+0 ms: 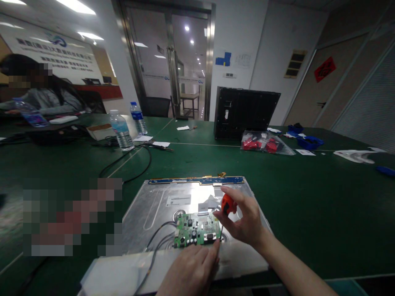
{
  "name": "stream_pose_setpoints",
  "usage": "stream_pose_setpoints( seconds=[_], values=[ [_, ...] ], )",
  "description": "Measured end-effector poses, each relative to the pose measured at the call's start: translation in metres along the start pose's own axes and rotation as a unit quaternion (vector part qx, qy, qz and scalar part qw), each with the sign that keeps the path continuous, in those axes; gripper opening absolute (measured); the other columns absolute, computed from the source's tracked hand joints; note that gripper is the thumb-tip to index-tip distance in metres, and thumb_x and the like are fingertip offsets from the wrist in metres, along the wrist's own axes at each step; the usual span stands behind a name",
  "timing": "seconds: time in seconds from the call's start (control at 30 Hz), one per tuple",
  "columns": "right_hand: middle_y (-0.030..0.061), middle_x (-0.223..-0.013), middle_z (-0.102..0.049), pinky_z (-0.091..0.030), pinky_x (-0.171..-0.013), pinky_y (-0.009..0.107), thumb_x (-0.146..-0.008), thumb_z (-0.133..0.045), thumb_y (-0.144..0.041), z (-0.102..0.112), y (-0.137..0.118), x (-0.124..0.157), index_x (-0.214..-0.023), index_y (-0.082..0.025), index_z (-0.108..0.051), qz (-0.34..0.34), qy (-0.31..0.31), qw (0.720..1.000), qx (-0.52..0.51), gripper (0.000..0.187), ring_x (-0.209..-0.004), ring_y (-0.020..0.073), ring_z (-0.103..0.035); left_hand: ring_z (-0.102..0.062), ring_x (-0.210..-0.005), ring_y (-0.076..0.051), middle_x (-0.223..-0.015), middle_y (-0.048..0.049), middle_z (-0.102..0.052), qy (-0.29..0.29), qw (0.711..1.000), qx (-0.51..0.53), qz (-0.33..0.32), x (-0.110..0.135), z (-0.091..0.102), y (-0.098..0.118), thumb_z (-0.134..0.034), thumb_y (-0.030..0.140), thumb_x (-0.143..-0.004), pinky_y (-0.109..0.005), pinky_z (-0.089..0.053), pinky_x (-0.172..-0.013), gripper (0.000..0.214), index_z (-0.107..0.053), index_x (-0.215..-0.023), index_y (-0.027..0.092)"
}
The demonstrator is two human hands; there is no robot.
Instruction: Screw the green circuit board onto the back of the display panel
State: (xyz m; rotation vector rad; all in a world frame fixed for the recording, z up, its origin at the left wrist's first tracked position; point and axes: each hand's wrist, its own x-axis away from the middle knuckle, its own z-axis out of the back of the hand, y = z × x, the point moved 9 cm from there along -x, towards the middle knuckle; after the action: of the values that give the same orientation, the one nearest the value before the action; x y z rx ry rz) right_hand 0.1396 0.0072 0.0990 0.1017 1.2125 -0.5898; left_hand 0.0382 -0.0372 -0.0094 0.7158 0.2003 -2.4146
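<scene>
The right hand (pixel 247 216), arm slanting from lower right, pinches a screwdriver (pixel 227 203) nearly upright at the circuit board (pixel 197 226), lower centre; the left hand (pixel 191 263) reaches in palm-down, its grip hidden.

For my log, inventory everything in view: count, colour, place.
Table: 1, green, centre
Panel: 1, silver, on table
Circuit board: 1, green, on panel
Strip: 1, blue, panel's far edge
Screwdriver: 1, orange handle, circuit board's right edge
Cables: several, dark, left
Bottles: 3, clear, table's left
Casing: 1, black, table's far side
Bag: 1, clear, before casing
Papers: several, white, on table
Containers: at least 2, blue, right
Seated person: 1, grey top, far left
Glass doors: 2, clear, background
Left hand: 1, bare, by screwdriver tip
Right hand: 1, bare, on screwdriver
</scene>
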Motion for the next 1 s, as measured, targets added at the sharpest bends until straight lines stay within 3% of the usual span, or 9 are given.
stream_pose_setpoints(
  seconds=[0.5, 0.77, 1.0],
  values=[
    [0.0000, -0.077, -0.059, -0.045, -0.044, 0.021, -0.084, -0.051, -0.020, -0.0010, 0.0084, 0.0095, -0.125, -0.019, -0.042, -0.041, 0.000, 0.999, -0.010, 0.042, -0.050, 0.0102, -0.050, -0.066, -0.060, -0.020, -0.074, -0.0045, -0.069, -0.011, 1.000, 0.002, 0.000, -0.0005, -0.0020, -0.0002, -0.039, 0.007, -0.091, -0.029, -0.053, -0.054, 0.031, -0.051, -0.120, 0.009],
    [-0.0026, -0.071, -0.059, -0.046, -0.045, 0.022, -0.092, -0.059, -0.039, 0.0010, 0.0034, 0.0028, -0.120, -0.021, -0.044, -0.023, 0.003, 1.000, 0.012, 0.037, -0.050, 0.0107, -0.050, -0.066, -0.061, -0.019, -0.076, -0.0052, -0.070, -0.006, 1.000, 0.003, -0.002, 0.0012, -0.0027, 0.0009, -0.039, 0.008, -0.091, -0.029, -0.052, -0.054, 0.033, -0.050, -0.121, 0.009],
    [-0.0013, -0.076, -0.060, -0.046, -0.048, 0.023, -0.091, -0.059, -0.026, 0.0032, 0.0024, -0.0003, -0.124, -0.021, -0.049, -0.024, 0.004, 1.000, 0.010, 0.035, -0.052, 0.0108, -0.050, -0.064, -0.062, -0.019, -0.075, -0.0055, -0.068, -0.010, 1.000, 0.004, 0.000, 0.0006, -0.0030, -0.0002, -0.040, 0.007, -0.090, -0.028, -0.052, -0.055, 0.035, -0.051, -0.123, 0.009]
  ],
)
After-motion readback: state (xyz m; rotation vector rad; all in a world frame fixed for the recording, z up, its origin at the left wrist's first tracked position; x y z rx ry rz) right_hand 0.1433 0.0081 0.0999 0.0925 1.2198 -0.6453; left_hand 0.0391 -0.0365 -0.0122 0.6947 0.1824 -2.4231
